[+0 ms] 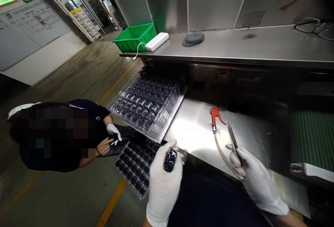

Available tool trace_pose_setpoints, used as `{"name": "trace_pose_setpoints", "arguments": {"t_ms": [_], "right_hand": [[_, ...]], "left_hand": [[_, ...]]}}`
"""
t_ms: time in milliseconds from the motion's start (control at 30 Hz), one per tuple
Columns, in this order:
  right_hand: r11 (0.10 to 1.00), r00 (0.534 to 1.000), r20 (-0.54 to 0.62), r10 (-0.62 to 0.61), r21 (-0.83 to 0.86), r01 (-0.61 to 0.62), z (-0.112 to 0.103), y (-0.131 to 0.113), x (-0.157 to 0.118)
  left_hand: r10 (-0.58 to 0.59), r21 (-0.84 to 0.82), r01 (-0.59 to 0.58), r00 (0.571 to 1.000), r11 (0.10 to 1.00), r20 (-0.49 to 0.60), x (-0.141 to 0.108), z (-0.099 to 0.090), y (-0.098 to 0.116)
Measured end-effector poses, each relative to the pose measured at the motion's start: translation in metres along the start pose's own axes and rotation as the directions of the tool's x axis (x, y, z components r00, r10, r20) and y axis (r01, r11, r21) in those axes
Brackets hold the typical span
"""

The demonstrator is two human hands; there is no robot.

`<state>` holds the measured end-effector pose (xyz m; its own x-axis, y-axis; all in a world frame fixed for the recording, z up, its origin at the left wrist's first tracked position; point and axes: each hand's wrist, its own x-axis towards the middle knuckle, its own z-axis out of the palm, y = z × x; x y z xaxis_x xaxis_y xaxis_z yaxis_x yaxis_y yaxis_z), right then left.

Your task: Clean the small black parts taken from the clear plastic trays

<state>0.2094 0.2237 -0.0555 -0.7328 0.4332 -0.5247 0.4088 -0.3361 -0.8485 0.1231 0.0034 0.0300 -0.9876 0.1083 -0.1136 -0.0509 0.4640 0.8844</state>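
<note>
white-gloved left hand, lower middle of frame, fingers curled round a small black part, grip narrow, glossy side with round features facing up to the camera. white-gloved right hand, lower right, closed on a slim blade-like tool, tip pointing up and left, well apart from the part; exact tool type, can't tell. step in hand, my read: part held for close handwork, tool ready but not on it. bringing the two together would call for a steady left grip, a turn of the right wrist, a light touch, and fingers kept out of the edge's line. red air gun lies on the steel bench right of centre, just beside the tool tip in the picture; contact, can't tell. its hose runs down toward the right hand. stack of clear trays centre of frame, another tray lower down, left of the left hand, with dark pockets; filled or not, can't tell. green ribbed belt at right edge. steel shelf across the top holds a green bin, white box, dark round pads, glasses. co-worker at left, one gloved hand, one bare hand, holding a dark item.
</note>
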Motion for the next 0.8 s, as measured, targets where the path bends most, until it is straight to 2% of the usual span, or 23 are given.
{"name": "trace_pose_setpoints", "arguments": {"t_ms": [100,167,233,300,367,433,533,600,667,733,800], "right_hand": [[0.956,0.991,-0.099,-0.089,-0.287,0.057,-0.015,0.020,0.029],[0.846,0.975,-0.154,-0.162,-0.530,0.057,-0.032,0.045,0.057],[0.742,0.967,-0.188,-0.171,-0.671,0.000,-0.054,0.071,0.085],[0.645,0.959,-0.251,-0.133,-0.756,-0.108,-0.078,0.093,0.104],[0.541,0.934,-0.342,-0.100,-0.807,-0.237,-0.096,0.105,0.114],[0.444,0.909,-0.395,-0.131,-0.843,-0.303,-0.101,0.107,0.119],[0.359,0.925,-0.307,-0.222,-0.908,-0.215,-0.081,0.088,0.136],[0.358,0.950,-0.206,-0.233,-0.927,-0.113,-0.054,0.067,0.161],[0.381,0.963,-0.161,-0.216,-0.922,-0.069,-0.023,0.047,0.195],[0.410,0.966,-0.184,-0.180,-0.907,-0.096,0.006,0.032,0.230],[0.447,0.958,-0.260,-0.120,-0.876,-0.181,0.027,0.024,0.256]], "left_hand": [[0.017,0.011,-0.016,1.000,1.000,-0.010,0.002,0.000,-0.002],[0.020,0.048,-0.019,1.000,0.999,-0.023,0.003,0.000,-0.004],[0.018,0.098,-0.013,0.999,0.995,-0.046,0.005,0.000,-0.006],[0.008,0.128,0.000,0.998,0.992,-0.059,0.008,0.001,-0.011],[-0.011,0.132,0.021,0.997,0.991,-0.076,0.013,0.003,-0.017],[-0.028,0.128,0.041,0.994,0.991,-0.103,0.017,0.007,-0.024],[-0.008,0.131,0.024,0.993,0.991,-0.122,0.021,0.012,-0.034],[0.052,0.147,-0.032,0.989,0.989,-0.135,0.020,0.014,-0.038],[0.130,0.181,-0.103,0.981,0.978,-0.143,0.018,0.013,-0.041],[0.199,0.221,-0.170,0.973,0.960,-0.119,0.015,0.010,-0.039],[0.247,0.257,-0.221,0.966,0.941,-0.075,0.014,0.007,-0.033]]}}
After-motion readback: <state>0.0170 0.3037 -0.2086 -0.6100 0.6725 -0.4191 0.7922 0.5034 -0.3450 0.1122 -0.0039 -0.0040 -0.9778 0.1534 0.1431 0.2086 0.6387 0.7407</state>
